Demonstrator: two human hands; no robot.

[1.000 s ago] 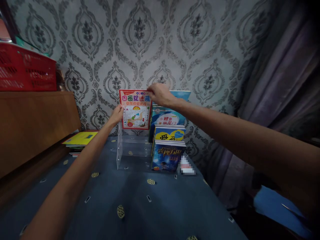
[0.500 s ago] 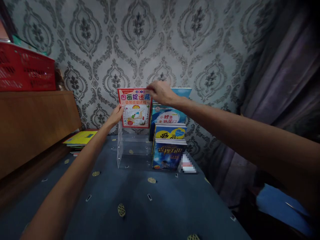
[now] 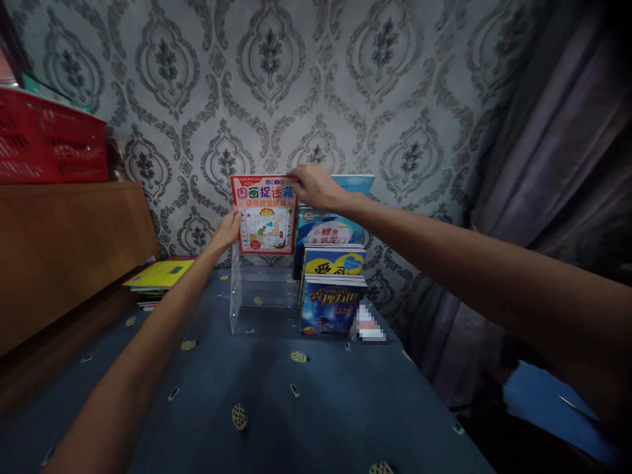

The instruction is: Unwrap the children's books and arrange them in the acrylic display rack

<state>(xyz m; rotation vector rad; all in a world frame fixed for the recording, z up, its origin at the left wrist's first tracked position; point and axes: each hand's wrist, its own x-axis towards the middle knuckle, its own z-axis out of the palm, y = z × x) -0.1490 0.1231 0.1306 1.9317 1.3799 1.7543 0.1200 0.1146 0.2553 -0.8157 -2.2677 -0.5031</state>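
A red-bordered picture book (image 3: 267,224) stands upright at the back left of a clear plastic book rack (image 3: 235,296). My left hand (image 3: 227,229) is closed on its left edge, the fingertips partly hidden behind it. At its top right corner, my right hand (image 3: 316,185) pinches the upper edge. On the rack's right side, books stand in stepped rows: a light blue one (image 3: 358,184) at the back, a blue fish-story book (image 3: 323,227), a yellow and blue book (image 3: 336,261), and a dark blue book (image 3: 326,309) in front.
A patterned dark blue cloth (image 3: 266,382) covers the table. Flat books (image 3: 162,273) are stacked at the left beside a wooden cabinet (image 3: 74,243) bearing a red basket (image 3: 54,141). Patterned wallpaper rises behind; a grey curtain (image 3: 518,217) hangs at the right.
The view has shifted slightly. Both hands keep their places on the red-bordered book, which has hardly moved.
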